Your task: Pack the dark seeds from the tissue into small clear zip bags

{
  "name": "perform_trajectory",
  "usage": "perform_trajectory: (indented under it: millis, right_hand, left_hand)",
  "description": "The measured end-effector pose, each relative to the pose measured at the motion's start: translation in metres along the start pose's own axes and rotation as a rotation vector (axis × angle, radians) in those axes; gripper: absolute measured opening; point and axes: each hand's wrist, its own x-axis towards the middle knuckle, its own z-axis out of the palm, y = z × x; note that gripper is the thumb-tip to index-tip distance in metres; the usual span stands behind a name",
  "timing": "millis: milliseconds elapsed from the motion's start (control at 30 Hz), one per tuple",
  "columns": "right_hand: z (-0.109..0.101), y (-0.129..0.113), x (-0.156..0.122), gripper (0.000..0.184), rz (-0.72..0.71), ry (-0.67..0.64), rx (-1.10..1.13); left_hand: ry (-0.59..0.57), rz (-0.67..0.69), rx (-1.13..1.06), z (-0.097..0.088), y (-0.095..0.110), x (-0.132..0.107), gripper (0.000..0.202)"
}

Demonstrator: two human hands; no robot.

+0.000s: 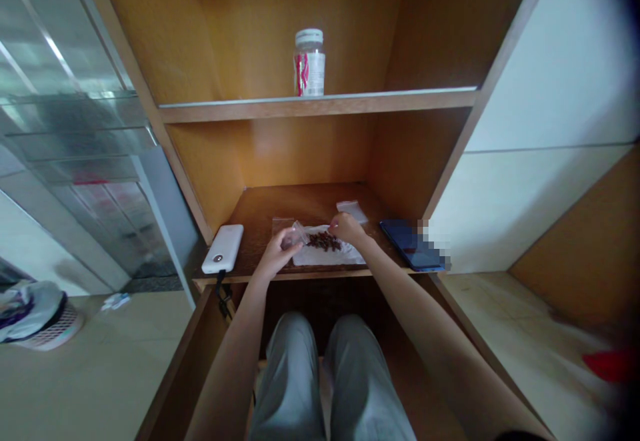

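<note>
Plastic bag [299, 233] pinched by left hand [276, 254]; right hand [347, 229] fingers pressed together over dark pieces [324, 241]; power bank [223, 249], phone [411, 245] beside.

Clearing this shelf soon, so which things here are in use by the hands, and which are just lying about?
In use: left hand holding a clear bag; right hand just above dark pieces on white paper.

Lying about: power bank; phone; jar on the upper shelf; white packet.

Dim light, warped edges, blurred right corner.
</note>
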Motion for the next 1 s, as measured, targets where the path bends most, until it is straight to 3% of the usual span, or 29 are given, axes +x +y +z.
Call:
perform_trajectory:
  millis: [133,200,433,667,833,1000]
  right_hand:
    - [-0.005,-0.022,-0.007,0.018,-0.198,0.172,0.417]
    - [-0.006,-0.034,-0.013,0.015,-0.321,0.195,0.552]
    - [-0.007,-0.057,-0.023,0.002,-0.397,0.118,0.506]
    - [-0.011,-0.06,-0.022,0.011,-0.53,0.057,0.507]
    - [-0.013,-0.06,-0.028,0.033,-0.447,-0.062,0.557]
    - [-0.003,-0.053,-0.028,0.025,-0.481,-0.127,0.676]
  left_hand:
    - [-0.006,0.002,-0.005,0.0,0.002,0.0,0.042]
    - [-0.022,0.007,-0.012,0.0,0.005,-0.001,0.041]
    - [-0.022,0.017,0.002,-0.001,0.009,-0.002,0.042]
    - [-0.013,0.032,0.001,-0.001,0.008,-0.002,0.039]
    - [0.03,-0.007,-0.055,-0.001,0.008,-0.002,0.041]
    - [0.053,-0.009,-0.083,-0.001,0.003,0.0,0.05]
